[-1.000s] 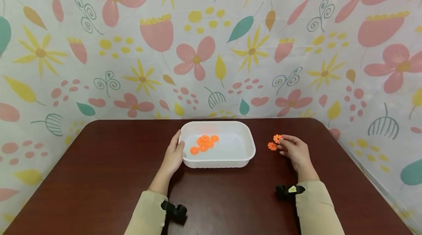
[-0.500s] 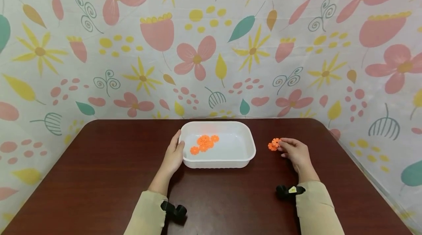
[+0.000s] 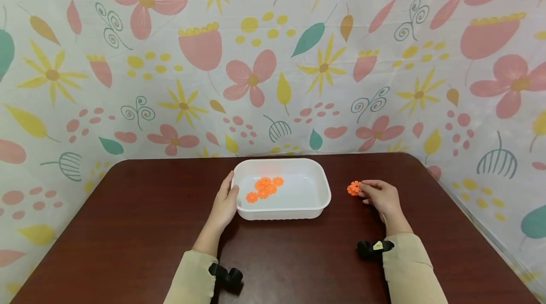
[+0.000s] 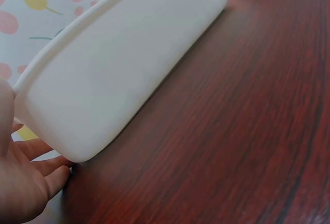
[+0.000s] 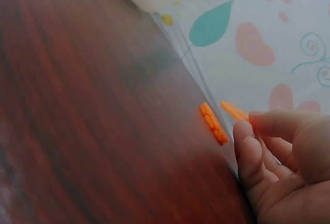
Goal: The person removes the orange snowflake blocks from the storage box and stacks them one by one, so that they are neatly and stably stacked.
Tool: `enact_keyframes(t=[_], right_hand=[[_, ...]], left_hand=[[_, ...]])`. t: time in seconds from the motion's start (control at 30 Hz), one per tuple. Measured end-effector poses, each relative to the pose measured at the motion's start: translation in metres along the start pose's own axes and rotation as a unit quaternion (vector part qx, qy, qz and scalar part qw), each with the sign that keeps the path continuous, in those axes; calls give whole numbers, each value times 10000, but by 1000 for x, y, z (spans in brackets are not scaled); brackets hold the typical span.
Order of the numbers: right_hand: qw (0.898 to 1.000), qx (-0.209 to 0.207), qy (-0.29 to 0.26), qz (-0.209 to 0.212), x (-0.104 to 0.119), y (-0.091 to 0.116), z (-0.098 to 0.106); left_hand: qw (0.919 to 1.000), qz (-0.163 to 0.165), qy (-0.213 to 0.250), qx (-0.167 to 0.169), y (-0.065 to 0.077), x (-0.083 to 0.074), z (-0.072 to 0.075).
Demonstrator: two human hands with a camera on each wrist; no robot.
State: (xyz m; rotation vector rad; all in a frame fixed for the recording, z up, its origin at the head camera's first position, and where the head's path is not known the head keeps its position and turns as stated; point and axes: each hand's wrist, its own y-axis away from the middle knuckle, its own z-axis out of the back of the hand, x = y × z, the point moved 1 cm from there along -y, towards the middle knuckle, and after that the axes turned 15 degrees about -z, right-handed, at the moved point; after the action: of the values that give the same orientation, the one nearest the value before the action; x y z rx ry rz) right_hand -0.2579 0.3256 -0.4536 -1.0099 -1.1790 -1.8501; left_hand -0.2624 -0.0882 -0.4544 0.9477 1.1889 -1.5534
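Note:
My left hand grips the left end of a white plastic tub, thumb at the rim and fingers against the outside. Several orange notched plastic discs lie in a small heap in the tub's left half. Right of the tub, my right hand pinches one orange disc between thumb and forefinger. In the right wrist view it is tilted just above another orange disc piece, which looks layered. From the head view the two overlap; whether they touch I cannot tell.
A dark red-brown wooden table carries everything. Its far edge meets a flower-printed cloth. Each wrist wears a black camera mount, the left mount and the right mount.
The pinched disc has moved down and slightly left, from beside the other orange disc to overlapping it. My left hand and the tub have stayed in place.

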Motion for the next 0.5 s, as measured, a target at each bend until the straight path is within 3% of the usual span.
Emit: enact_keyframes(t=[0.5], right_hand=[[9991,-165,392,-36,0,0,-3]], left_hand=[[10000,-15,-46,-14,-1,2,0]])
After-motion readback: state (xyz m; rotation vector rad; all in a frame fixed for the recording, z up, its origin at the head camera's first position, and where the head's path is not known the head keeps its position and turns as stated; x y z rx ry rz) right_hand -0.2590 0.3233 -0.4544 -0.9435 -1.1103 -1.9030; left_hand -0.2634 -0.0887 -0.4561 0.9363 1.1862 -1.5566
